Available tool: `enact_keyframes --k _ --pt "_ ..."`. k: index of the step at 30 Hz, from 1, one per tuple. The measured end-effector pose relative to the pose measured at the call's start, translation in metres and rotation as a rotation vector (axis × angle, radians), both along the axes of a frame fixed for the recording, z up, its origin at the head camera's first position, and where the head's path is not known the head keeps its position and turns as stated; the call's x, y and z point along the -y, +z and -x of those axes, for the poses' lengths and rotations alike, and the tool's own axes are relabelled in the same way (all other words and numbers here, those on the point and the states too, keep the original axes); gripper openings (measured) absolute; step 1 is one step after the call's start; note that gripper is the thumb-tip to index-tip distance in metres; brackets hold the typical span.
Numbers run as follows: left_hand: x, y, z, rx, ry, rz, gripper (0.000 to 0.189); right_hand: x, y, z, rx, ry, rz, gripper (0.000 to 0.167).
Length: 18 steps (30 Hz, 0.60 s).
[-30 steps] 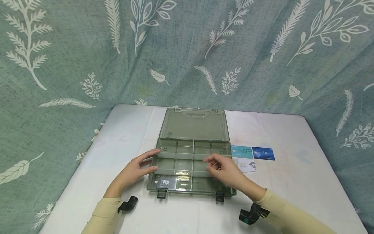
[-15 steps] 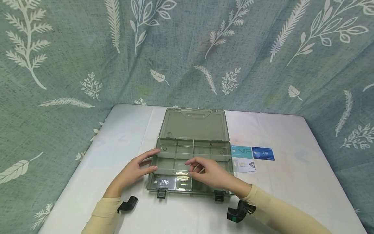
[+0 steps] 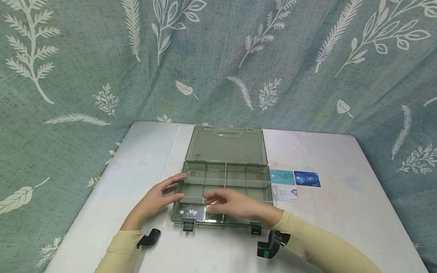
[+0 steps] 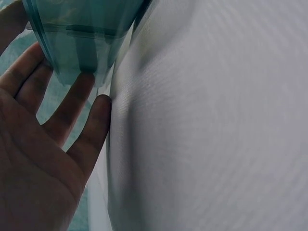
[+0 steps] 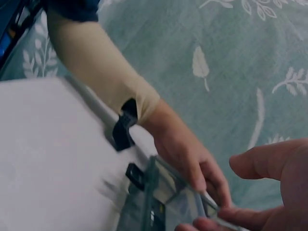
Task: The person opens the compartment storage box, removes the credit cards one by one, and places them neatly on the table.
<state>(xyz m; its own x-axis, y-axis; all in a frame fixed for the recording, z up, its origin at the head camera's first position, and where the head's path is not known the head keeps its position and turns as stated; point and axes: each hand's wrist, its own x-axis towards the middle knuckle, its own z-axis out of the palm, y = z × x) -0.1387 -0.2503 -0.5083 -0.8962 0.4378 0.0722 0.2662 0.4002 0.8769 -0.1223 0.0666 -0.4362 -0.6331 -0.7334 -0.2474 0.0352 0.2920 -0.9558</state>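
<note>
A grey-green see-through compartment box (image 3: pixel 195 189) stands in the middle of the table, its lid (image 3: pixel 227 148) laid back away from me. My left hand (image 3: pixel 155 199) touches the box's left side with spread, fairly straight fingers. Over the front row hovers my right hand (image 3: pixel 235 203), thumb and fingers apart in the right wrist view, nothing visible between them. Just left of its fingertips, a dark grey Vip card (image 3: pixel 192 212) lies in the front left compartment. The right hand covers part of the compartment beside it.
Right of the box lie a teal VIP card (image 3: pixel 282 176), a white VIP card (image 3: pixel 286 192) and a blue VIP card (image 3: pixel 307 179). Two black latches (image 3: pixel 188 226) hang from the box's front edge. A leaf-patterned curtain (image 3: pixel 218 76) rises behind the table.
My right hand has moved left and slightly nearer me across the box, from its right half to the front row near the dark card. The left hand stays in place.
</note>
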Motion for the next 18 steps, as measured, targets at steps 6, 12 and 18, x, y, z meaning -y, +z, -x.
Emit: enact_keyframes --k 6,12,18 --pt "0.0 0.0 0.0 -0.003 -0.002 -0.004 0.064 0.007 -0.001 -0.001 0.207 -0.01 0.066 0.062" --pt "-0.001 0.0 0.0 0.002 0.008 0.007 0.065 0.015 0.0 -0.005 0.339 -0.026 0.069 0.073" --pt "-0.001 0.0 0.0 0.002 0.009 0.006 0.064 0.023 -0.003 -0.009 0.381 -0.041 0.031 0.081"
